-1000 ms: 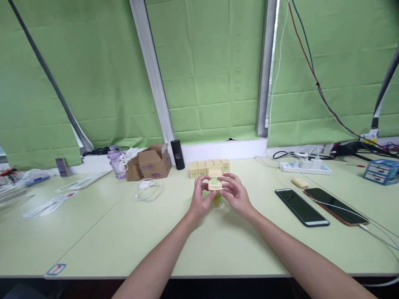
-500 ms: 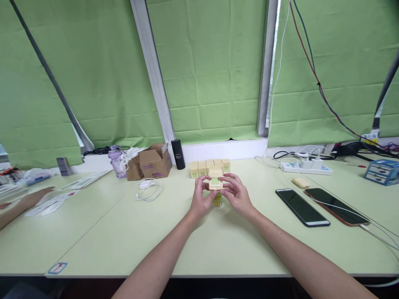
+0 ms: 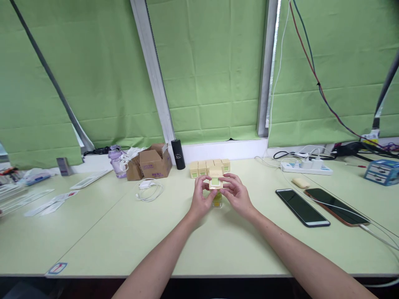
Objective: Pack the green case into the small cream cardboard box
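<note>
Between my two hands is a small cream-coloured carton [image 3: 215, 182] with a green window-like panel and a raised flap at its top. My left hand [image 3: 202, 196] grips its left side, thumb at the lower edge and fingers along the side. On the opposite side my right hand [image 3: 237, 194] closes on it the same way. Just below the carton a small clear jar [image 3: 217, 201] with yellow-green contents stands on the table, partly hidden by the carton and my thumbs. Behind, several similar cream cartons [image 3: 202, 167] stand in a row.
At the back left are a black cylinder [image 3: 178, 154], an open cardboard box [image 3: 155, 162], a purple bottle [image 3: 117, 163] and a white charger with cable [image 3: 146, 185]. To the right lie two phones [image 3: 301, 207], a power strip [image 3: 307, 167] and a blue drawer box [image 3: 382, 172].
My hands and the carton look almost the same as before. At the far left, another person's arm has drawn back out of view.
</note>
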{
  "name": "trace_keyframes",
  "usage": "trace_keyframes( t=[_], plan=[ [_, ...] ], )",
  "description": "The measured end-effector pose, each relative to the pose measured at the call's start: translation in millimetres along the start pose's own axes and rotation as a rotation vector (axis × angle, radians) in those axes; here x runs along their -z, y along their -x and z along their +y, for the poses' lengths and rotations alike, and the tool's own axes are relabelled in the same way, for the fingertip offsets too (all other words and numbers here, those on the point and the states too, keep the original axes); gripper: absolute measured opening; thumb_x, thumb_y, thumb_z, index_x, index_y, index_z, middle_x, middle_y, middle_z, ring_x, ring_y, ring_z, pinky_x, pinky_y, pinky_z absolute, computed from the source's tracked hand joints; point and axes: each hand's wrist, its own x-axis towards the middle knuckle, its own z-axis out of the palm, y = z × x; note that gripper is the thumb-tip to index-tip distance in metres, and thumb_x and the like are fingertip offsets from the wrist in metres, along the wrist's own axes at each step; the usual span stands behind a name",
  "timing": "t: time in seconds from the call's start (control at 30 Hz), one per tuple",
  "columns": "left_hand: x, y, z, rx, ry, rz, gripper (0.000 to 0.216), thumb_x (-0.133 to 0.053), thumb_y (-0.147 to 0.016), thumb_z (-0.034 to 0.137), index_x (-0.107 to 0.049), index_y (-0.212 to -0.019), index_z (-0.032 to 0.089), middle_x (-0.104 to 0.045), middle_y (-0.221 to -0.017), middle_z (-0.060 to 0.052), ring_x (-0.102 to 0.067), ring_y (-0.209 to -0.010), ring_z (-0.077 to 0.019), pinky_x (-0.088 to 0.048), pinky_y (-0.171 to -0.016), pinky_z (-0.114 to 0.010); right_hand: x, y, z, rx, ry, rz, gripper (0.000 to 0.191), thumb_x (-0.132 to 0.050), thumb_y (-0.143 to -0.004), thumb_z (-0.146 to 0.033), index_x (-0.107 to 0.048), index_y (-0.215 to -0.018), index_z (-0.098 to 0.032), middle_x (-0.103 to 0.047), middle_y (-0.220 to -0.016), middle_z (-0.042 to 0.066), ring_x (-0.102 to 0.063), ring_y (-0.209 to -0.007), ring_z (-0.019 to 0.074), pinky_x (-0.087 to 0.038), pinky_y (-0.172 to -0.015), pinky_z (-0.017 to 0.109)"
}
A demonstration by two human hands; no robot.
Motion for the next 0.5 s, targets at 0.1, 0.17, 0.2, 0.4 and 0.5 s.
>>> trace_keyframes(
  t=[0.1,0.17,0.2,0.4,0.5],
  plan=[
    [0.0,-0.4,-0.6,-0.033,-0.052,0.011,0.041,-0.076,-0.089,0.045,-0.055,-0.12,0.029,-0.057,-0.122,-0.006,-0.059,-0.095,-0.0183,-0.05,-0.085,-0.034,-0.3,0.1,0.0,-0.001,-0.004,0.005,0.035,-0.077,-0.089,-0.046,-0.073,-0.12,-0.031,-0.045,-0.141,0.009,-0.073,-0.095,0.0186,-0.063,-0.095,0.045],
    [0.0,-0.5,-0.5,-0.046,-0.064,0.017,0.039,-0.075,-0.089,0.045,-0.056,-0.12,0.029,-0.056,-0.124,-0.006,-0.058,-0.094,-0.0179,-0.05,-0.085,-0.034,-0.4,0.2,-0.1,0.0,-0.006,0.005,0.035,-0.077,-0.089,-0.045,-0.073,-0.12,-0.031,-0.045,-0.141,0.009,-0.073,-0.095,0.0185,-0.063,-0.095,0.045],
    [-0.1,-0.6,-0.2,-0.048,-0.068,0.018,0.038,-0.075,-0.09,0.044,-0.056,-0.119,0.029,-0.056,-0.124,-0.006,-0.058,-0.094,-0.0177,-0.051,-0.085,-0.034,-0.5,0.2,-0.1,0.001,-0.006,0.004,0.034,-0.077,-0.089,-0.045,-0.073,-0.12,-0.031,-0.045,-0.141,0.009,-0.073,-0.095,0.0183,-0.063,-0.095,0.044],
    [-1.3,-1.0,1.1,-0.036,-0.09,0.02,0.037,-0.074,-0.09,0.044,-0.057,-0.12,0.029,-0.053,-0.125,-0.006,-0.059,-0.094,-0.018,-0.052,-0.084,-0.034,-0.6,0.0,0.3,0.004,-0.028,0.008,0.034,-0.078,-0.089,-0.045,-0.073,-0.118,-0.03,-0.045,-0.14,0.008,-0.073,-0.092,0.0167,-0.063,-0.094,0.043],
    [-0.6,-1.1,-0.6,-0.041,-0.088,0.023,0.038,-0.075,-0.09,0.045,-0.057,-0.12,0.029,-0.054,-0.125,-0.006,-0.059,-0.094,-0.0182,-0.051,-0.085,-0.034,-0.5,-0.2,0.7,0.003,-0.03,0.006,0.034,-0.078,-0.089,-0.045,-0.073,-0.118,-0.03,-0.046,-0.14,0.008,-0.073,-0.092,0.0166,-0.063,-0.094,0.043]
  ],
)
